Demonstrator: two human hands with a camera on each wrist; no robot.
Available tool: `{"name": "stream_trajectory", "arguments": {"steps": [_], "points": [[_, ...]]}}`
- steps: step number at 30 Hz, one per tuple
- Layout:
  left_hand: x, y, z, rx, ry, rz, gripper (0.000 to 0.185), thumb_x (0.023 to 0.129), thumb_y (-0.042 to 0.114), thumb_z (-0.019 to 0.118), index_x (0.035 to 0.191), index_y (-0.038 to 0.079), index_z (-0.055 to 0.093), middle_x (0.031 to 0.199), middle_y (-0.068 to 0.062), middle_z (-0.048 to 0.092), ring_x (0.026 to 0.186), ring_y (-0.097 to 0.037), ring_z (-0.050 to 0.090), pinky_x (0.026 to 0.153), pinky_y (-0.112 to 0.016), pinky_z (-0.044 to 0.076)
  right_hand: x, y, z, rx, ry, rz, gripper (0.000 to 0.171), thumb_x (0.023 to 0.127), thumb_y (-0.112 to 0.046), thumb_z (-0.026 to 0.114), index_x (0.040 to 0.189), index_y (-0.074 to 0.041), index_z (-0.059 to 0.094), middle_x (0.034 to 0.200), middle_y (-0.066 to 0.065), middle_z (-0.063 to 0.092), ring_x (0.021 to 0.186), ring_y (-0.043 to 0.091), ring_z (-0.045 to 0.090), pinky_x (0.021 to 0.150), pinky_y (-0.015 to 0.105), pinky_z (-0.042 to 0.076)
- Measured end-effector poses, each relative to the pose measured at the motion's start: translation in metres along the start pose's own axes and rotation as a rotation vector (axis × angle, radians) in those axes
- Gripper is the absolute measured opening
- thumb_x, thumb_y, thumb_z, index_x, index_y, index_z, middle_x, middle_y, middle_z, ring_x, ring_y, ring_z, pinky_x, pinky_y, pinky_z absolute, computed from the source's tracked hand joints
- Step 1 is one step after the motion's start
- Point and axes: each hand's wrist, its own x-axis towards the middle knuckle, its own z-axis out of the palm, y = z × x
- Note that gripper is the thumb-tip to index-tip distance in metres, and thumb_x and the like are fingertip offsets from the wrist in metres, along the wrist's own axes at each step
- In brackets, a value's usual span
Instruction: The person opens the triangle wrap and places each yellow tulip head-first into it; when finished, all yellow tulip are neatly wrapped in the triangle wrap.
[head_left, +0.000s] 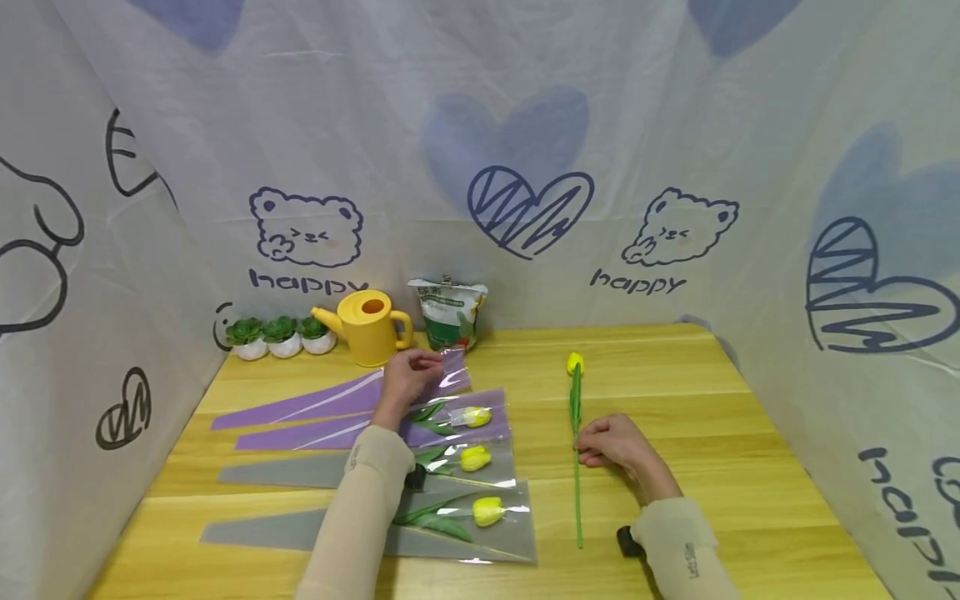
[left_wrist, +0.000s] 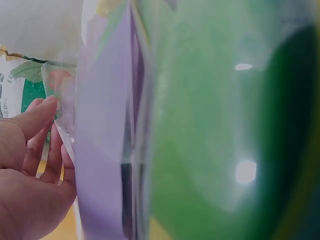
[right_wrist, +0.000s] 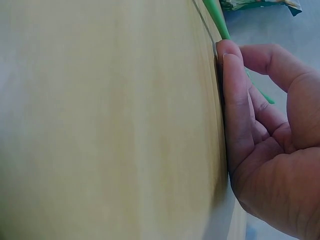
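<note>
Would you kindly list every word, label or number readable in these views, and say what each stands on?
"happy": on the backdrop sheet, under the left bear drawing.
"happy": under the right bear drawing.
Green and white bag: print too small to read.
Right sleeve: small print, illegible.
Lettering at the backdrop's right edge: cut off, unreadable.

Head camera looks forward and down over the whole tabletop [head_left: 675,383]. Left wrist camera sits pressed against a purple sleeve [left_wrist: 102,150], also seen from the head. Right wrist camera skims the wood beside the fingers [right_wrist: 237,115] on a green stem [right_wrist: 216,15].
</note>
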Motion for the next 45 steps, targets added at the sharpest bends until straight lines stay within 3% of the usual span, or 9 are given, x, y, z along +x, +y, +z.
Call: {"name": "stream_trajectory", "arguments": {"steps": [6, 10, 16, 20, 25, 37, 45], "points": [[0.003, 0.001, 0.0, -0.006, 0.013, 0.029, 0.019, 0.087, -0.004, 0.079, 0.106, -0.005, 0.077, 0.098, -0.022, 0.077, 0.082, -0.017, 0.071, 0.072, -0.014, 0.05, 0.001, 0.0, 0.0, 0.002, -0.005, -0.005, 0.019, 0.093, -0.002, 0.071, 0.108, 0.01, 0.072, 0.083, 0.014, 0.075, 0.068, 0.016, 0.073, 0.064, 0.03, 0.063], [0.003, 0.002, 0.0, -0.031, -0.015, 0.04, 0.02, 0.087, -0.004, 0.079, 0.107, -0.006, 0.076, 0.1, -0.024, 0.076, 0.084, -0.017, 0.071, 0.074, -0.014, 0.05, 0.001, 0.0, 0.0, -0.001, -0.006, -0.013, 0.018, 0.093, -0.001, 0.07, 0.107, 0.01, 0.072, 0.083, 0.014, 0.074, 0.067, 0.016, 0.073, 0.064, 0.03, 0.063], [-0.002, 0.008, 0.002, -0.059, -0.048, 0.065, 0.021, 0.087, -0.005, 0.079, 0.107, -0.01, 0.075, 0.101, -0.029, 0.075, 0.088, -0.032, 0.072, 0.071, -0.012, 0.049, -0.004, -0.008, -0.001, 0.007, 0.058, -0.022, 0.017, 0.092, 0.0, 0.069, 0.105, 0.011, 0.071, 0.084, 0.014, 0.072, 0.068, 0.015, 0.07, 0.063, 0.027, 0.061], [-0.002, 0.01, 0.002, -0.039, -0.055, 0.063, 0.02, 0.087, -0.005, 0.078, 0.107, -0.009, 0.075, 0.102, -0.028, 0.075, 0.089, -0.034, 0.072, 0.071, -0.013, 0.05, -0.009, -0.022, -0.003, -0.013, 0.109, -0.099, 0.02, 0.093, -0.002, 0.066, 0.105, 0.013, 0.07, 0.082, 0.013, 0.074, 0.068, 0.015, 0.07, 0.064, 0.029, 0.061], [0.001, 0.008, 0.003, -0.005, -0.061, 0.076, 0.02, 0.087, -0.003, 0.079, 0.106, -0.006, 0.076, 0.102, -0.024, 0.076, 0.086, -0.025, 0.072, 0.074, -0.016, 0.052, -0.013, -0.036, -0.004, -0.05, 0.18, -0.174, 0.022, 0.093, -0.005, 0.067, 0.107, 0.011, 0.072, 0.083, 0.013, 0.076, 0.07, 0.018, 0.073, 0.066, 0.033, 0.063], [0.0, 0.009, 0.004, 0.038, -0.099, 0.064, 0.018, 0.088, 0.001, 0.081, 0.105, -0.002, 0.077, 0.102, -0.019, 0.077, 0.088, -0.023, 0.073, 0.076, -0.021, 0.055, -0.015, -0.047, 0.0, 0.115, 0.322, -0.179, 0.026, 0.098, -0.006, 0.064, 0.116, 0.012, 0.069, 0.083, 0.007, 0.07, 0.062, 0.009, 0.07, 0.066, 0.03, 0.063], [-0.002, 0.006, 0.002, 0.049, -0.097, 0.064, 0.017, 0.088, 0.002, 0.081, 0.104, 0.0, 0.078, 0.101, -0.018, 0.078, 0.089, -0.024, 0.073, 0.076, -0.023, 0.056, -0.014, -0.054, 0.005, 0.197, 0.307, -0.22, 0.03, 0.103, -0.013, 0.064, 0.122, 0.011, 0.063, 0.096, 0.007, 0.065, 0.067, 0.008, 0.072, 0.071, 0.028, 0.063]]}}
